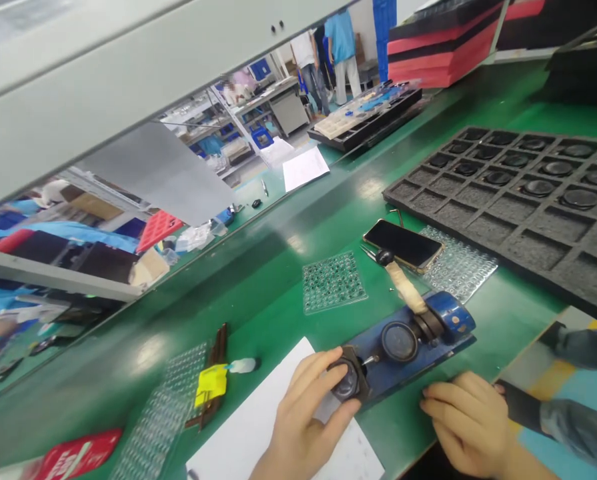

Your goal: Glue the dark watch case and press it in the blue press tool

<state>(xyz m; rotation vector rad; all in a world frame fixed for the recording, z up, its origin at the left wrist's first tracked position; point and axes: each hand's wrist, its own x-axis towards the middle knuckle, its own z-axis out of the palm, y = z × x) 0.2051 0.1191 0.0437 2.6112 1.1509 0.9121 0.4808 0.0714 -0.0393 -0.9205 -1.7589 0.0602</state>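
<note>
Firstly, one round black part (345, 380) sits at the left end of the blue fixture (398, 375); the fingers of my left hand (303, 417), parted to its width, hold its rim. Item two: my right hand (471, 423), beside the fixture, fingers loosely curled, contents I cannot tell. Further out, on the green worktop (263, 287): white paper (248, 427), clear dimpled sheet (334, 283), phone (403, 244), black compartment tray (495, 225).

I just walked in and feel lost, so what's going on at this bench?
The left hand has its fingers around a round black part at one end of a blue tool. The right hand is curled beside the tool. Beyond, a black tray has some slots filled with round dark pieces and others bare.
</note>
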